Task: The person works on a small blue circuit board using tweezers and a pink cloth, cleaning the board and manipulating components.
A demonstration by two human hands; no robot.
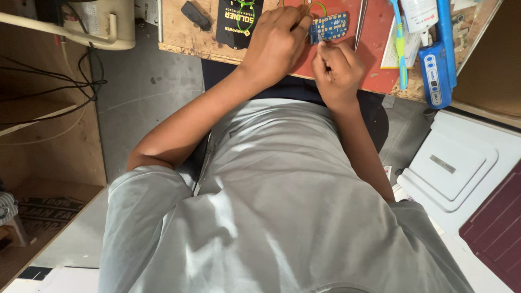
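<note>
Blue circuit board (331,25) between fingers (302,28)

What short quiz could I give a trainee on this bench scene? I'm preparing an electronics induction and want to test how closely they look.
1. Multiple choice: what do the fingertips of the left hand rest against?
A) the small blue circuit board
B) a white cup
C) a hammer

2. True or false: the metal tweezers are gripped in the right hand.

3. Fill in: the blue toothbrush lies to the person's ___ of the circuit board.

Key
1. A
2. False: they lie on the red mat, apart from both hands.
3. right
</note>
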